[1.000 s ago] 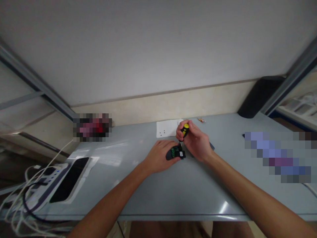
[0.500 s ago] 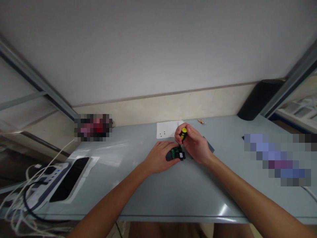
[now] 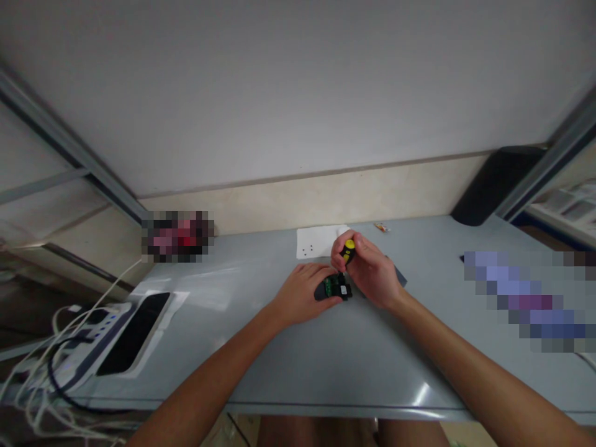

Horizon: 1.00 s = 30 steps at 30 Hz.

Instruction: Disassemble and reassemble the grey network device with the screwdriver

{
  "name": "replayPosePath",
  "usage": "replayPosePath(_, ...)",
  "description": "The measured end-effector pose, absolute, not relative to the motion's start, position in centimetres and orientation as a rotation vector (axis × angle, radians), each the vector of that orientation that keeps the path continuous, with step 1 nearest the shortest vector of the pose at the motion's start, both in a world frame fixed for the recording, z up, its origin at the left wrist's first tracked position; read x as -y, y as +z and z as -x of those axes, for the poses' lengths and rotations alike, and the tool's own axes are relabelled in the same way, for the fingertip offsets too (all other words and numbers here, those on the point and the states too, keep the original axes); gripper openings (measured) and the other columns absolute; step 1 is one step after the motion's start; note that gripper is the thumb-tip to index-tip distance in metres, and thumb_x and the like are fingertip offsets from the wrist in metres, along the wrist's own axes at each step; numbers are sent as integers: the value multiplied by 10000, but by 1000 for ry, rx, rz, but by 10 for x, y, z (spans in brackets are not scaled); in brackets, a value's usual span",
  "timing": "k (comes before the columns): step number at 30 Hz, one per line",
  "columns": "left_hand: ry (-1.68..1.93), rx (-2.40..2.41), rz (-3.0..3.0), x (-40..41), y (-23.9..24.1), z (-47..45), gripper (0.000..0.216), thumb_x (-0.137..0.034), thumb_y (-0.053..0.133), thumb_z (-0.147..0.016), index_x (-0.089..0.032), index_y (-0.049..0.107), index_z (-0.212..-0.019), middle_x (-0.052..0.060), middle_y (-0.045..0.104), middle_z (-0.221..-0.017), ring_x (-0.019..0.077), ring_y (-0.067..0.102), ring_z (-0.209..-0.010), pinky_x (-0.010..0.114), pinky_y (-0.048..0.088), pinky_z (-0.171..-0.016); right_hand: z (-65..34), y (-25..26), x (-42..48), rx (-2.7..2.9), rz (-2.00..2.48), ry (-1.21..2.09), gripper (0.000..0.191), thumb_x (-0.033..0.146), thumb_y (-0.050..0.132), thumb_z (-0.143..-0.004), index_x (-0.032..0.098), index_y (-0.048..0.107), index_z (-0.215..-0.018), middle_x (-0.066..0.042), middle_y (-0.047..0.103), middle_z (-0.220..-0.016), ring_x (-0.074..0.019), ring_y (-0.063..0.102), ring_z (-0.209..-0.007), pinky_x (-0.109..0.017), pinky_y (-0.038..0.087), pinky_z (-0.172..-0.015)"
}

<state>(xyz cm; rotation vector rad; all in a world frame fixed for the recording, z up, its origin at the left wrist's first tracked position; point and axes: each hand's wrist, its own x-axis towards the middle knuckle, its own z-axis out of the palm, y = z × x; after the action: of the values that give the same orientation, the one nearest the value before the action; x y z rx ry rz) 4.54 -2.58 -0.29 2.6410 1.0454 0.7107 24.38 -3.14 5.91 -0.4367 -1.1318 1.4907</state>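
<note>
My left hand is closed around the side of a small opened black device, rounded like a computer mouse, with a green circuit board exposed. It holds the device down on the grey table. In my right hand is a screwdriver with a yellow and black handle, held upright. Its lower end points at the far edge of the device; whether the tip touches a screw is too small to tell. Behind my hands lies a white sheet of paper with several tiny dark screws at its left side.
A flat dark grey piece lies partly hidden behind my right hand. A small wrapper-like scrap is near the wall. At left are a phone and a power strip with tangled cables. A black cylinder stands at the back right.
The view has shifted slightly. Both hands keep their hold on the device and the screwdriver, with no clear movement between them.
</note>
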Motion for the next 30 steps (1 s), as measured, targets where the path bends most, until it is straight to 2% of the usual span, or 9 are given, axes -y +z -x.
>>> replayPosePath(8,708,-1059,-2646,27,-1,-45,576,-536,817,-961,-258,634,-1431,120,708,-1480,326,679,-1366,509,524,-1161,-247,60,32,1118,446,1496,340,505,602,-1056,228,718,-897,-33,568,-751,-200,491,-713,-343,394,-705)
replayPosePath(24,744,-1022,-2670,28,-2,-45,531,-475,819,-956,-255,634,-1402,111,730,-1443,321,689,-1350,530,524,-1168,-245,61,31,1088,461,1468,373,578,661,-1018,226,712,-907,-24,564,-762,-184,485,-701,-336,396,-692)
replayPosePath(30,731,-1033,-2650,27,-2,-46,515,-468,802,-970,-246,626,-1400,112,744,-1412,318,695,-1329,524,519,-1162,-242,59,23,1127,540,1388,427,673,742,-949,271,665,-1070,1,585,-820,-188,521,-743,-330,426,-705)
